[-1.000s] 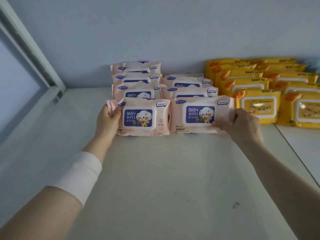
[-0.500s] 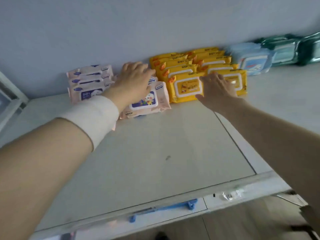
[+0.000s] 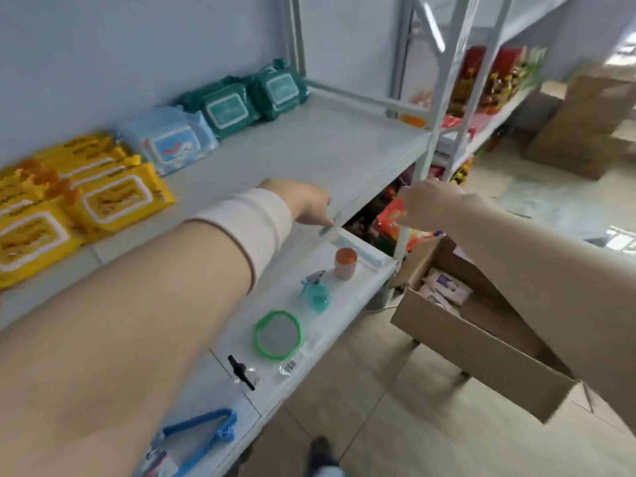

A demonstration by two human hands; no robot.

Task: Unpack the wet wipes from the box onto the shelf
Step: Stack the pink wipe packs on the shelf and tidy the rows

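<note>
Yellow wet wipe packs (image 3: 113, 197) stand in rows at the left of the white shelf (image 3: 309, 149), with light blue packs (image 3: 172, 144) and green packs (image 3: 237, 105) further right against the wall. My left hand (image 3: 306, 203), with a white wrist band, hovers over the shelf's front edge, its fingers loosely curled and holding nothing. Just past that edge my right hand (image 3: 430, 204) hangs in the air, empty with loosely curled fingers. Below it the open cardboard box (image 3: 481, 346) sits on the floor with pink wipe packs (image 3: 444, 290) inside.
A lower shelf (image 3: 358, 287) carries an orange cup (image 3: 345, 263), a teal spray bottle (image 3: 315, 292), a green-rimmed strainer (image 3: 277, 335) and a blue hanger (image 3: 206, 432). Further shelving with red goods (image 3: 481, 80) and stacked cartons (image 3: 592, 118) stand to the right.
Both hands left the pink packs and drew back from the shelf. My view swung right and down, bringing the box and lower shelf into sight.
</note>
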